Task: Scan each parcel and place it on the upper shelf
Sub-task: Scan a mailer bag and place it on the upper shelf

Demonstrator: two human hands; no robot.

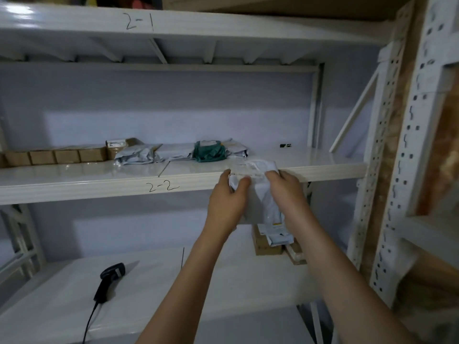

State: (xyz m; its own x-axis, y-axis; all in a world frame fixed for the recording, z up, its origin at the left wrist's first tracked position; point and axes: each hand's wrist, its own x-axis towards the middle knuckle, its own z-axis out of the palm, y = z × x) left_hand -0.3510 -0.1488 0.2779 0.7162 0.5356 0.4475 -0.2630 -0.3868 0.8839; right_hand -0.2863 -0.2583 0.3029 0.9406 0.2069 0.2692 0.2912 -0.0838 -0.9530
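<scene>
1. both hands hold one white poly parcel (258, 194) at the front lip of the upper shelf (74, 187) marked 2-2, about 3 o'clock from that label
2. the left hand (227, 202) has its fingers clamped on the parcel's left edge, and the right hand (285, 192) has its fingers curled over the right edge; the parcel's top just overlaps the shelf edge
3. done so far, judging by the row at 12 o'clock: brown boxes (54, 156), grey mailers (159, 153) and a green bag (210, 151) already lie on that shelf
4. the scanner (109, 281) lies idle on the lower shelf (223, 281) at 8 o'clock
5. left to do: a small stack of parcels (275, 242) waits on the lower shelf under the hands, so several rounds probably remain
</scene>
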